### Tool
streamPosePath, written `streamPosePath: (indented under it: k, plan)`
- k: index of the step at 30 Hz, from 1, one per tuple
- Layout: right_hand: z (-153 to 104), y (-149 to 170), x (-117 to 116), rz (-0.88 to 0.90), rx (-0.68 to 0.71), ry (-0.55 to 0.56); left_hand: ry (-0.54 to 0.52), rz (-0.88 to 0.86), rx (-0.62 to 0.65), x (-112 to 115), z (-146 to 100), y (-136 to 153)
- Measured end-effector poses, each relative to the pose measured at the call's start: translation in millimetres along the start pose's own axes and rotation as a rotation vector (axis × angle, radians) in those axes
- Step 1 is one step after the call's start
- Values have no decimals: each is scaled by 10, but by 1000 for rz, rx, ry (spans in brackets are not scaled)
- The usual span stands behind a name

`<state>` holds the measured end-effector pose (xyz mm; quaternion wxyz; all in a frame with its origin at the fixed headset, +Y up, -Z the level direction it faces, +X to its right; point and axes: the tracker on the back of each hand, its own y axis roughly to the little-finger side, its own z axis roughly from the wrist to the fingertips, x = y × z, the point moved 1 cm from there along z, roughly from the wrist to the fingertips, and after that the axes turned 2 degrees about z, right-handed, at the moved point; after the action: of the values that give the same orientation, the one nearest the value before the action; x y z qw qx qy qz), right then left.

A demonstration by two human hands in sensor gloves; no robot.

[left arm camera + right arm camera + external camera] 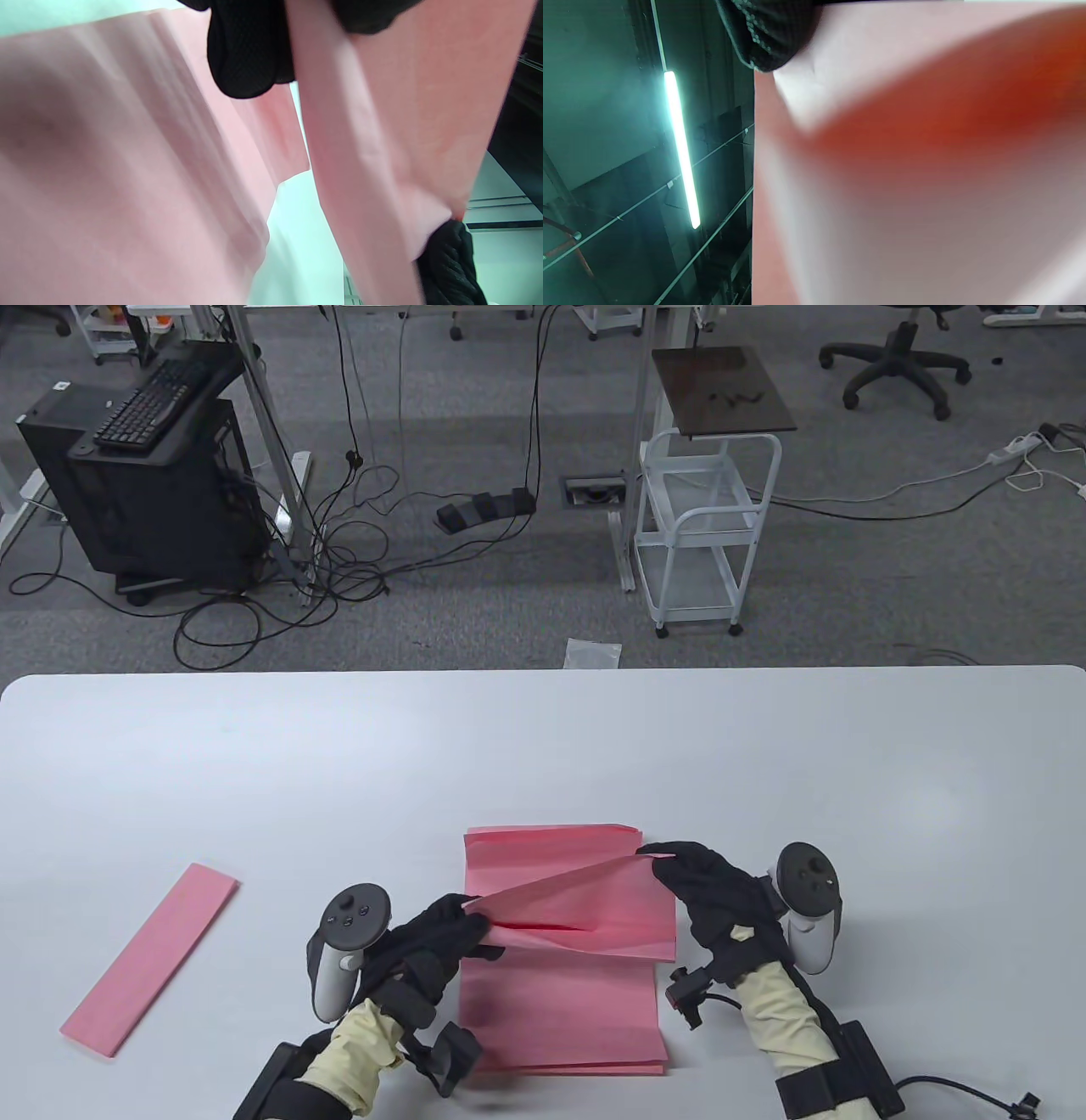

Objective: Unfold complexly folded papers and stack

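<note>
Left hand (pixel 441 937): your fingers pinched the sheet's left corner.
Right hand (pixel 704 882): your fingers pinched its right corner.
Sheet (pixel 585 912): it hung half opened between your hands, just above the stack (pixel 560 1018) near the table's (pixel 543 746) front edge.
Folded strip (pixel 153 957): it lay well apart on the left, unopened.
Risk: pulling your hands apart too hard could have torn the thin sheet at a crease; a dragged edge could have shifted the stack.

Both forearms are extended forward; the left hand (pixel 441 937) and right hand (pixel 708 891) are curled, fingertips pinched closed, trackers facing upward.
</note>
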<state>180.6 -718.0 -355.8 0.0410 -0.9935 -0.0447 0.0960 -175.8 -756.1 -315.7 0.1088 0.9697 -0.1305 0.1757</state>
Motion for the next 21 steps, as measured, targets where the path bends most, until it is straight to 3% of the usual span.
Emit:
streamPosePath:
  k: [6, 13, 16, 19, 21]
  plan:
    - [68, -25, 41, -4, -67, 73, -53, 50, -9, -6, -53, 51]
    - [190, 23, 71, -54, -206, 135, -130, 162, 272, 46, -187, 23]
    - [227, 40, 50, -64, -245, 128, -155, 243, 296, 38, -229, 18]
    - [254, 39, 35, -83, -259, 129, -282, 308, 356, -1, -284, -22]
    - [282, 36, 31, -80, -277, 136, -276, 392, 397, 0, -284, -59]
